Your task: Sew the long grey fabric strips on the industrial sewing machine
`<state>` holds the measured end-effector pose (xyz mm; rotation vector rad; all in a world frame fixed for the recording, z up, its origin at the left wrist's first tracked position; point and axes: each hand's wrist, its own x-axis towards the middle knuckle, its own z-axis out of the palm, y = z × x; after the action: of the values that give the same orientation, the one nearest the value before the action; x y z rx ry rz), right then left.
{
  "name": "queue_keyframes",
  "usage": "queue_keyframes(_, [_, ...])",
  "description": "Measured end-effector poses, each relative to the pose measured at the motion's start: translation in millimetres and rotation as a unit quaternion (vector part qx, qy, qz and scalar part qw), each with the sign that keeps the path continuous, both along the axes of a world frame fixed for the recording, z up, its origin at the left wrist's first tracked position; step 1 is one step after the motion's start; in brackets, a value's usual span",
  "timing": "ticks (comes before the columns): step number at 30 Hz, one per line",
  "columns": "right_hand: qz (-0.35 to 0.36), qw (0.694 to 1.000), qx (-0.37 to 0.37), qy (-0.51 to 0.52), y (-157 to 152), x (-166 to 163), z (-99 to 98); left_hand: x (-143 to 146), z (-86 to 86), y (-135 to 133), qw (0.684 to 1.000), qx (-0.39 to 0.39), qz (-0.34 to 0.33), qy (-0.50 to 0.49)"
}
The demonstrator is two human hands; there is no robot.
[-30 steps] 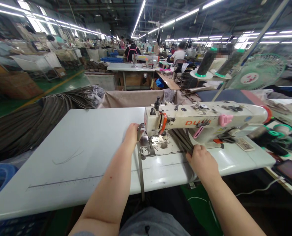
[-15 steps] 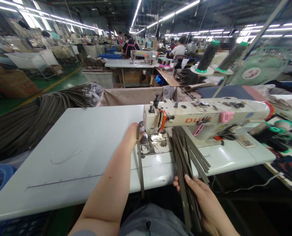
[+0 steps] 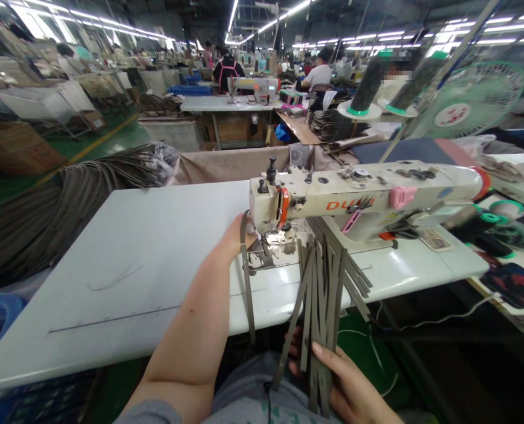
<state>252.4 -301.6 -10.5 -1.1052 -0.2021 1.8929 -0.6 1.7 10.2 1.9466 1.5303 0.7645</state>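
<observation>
Head view: the left hand [image 3: 238,235] rests against the needle end of the sewing machine [image 3: 359,197], fingers pinching a single grey strap [image 3: 246,288] that hangs over the white table's [image 3: 133,265] edge. The right hand [image 3: 345,386], below the table edge, grips a fanned bundle of grey straps [image 3: 324,288] reaching up under the machine arm.

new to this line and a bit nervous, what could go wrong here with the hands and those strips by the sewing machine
The left hand rests right beside the needle area of the sewing machine, so a finger could get caught if it runs. The right hand holds a fanned bundle of strips loosely below the table edge; some may slip out or tangle with the single strap hanging there.
</observation>
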Motion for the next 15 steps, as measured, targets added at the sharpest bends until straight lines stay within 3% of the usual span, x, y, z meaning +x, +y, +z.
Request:
queue_keyframes(6, [0.040,0.995,0.059,0.072,21,-21,13.0,-2,-2.4,1,1.000,-0.022,-0.005,-0.010])
queue_keyframes(9, [0.045,0.993,0.106,0.032,22,-22,15.8,-3,-1.3,2,1.000,-0.020,-0.005,-0.010])
queue_keyframes(12, [0.037,0.996,0.070,-0.035,20,-18,20.2,-4,-1.3,2,1.000,-0.009,-0.016,-0.019])
queue_keyframes(15, [0.008,0.999,0.037,-0.038,21,-12,23.9,-7,-4.8,0,0.997,-0.002,-0.045,-0.058])
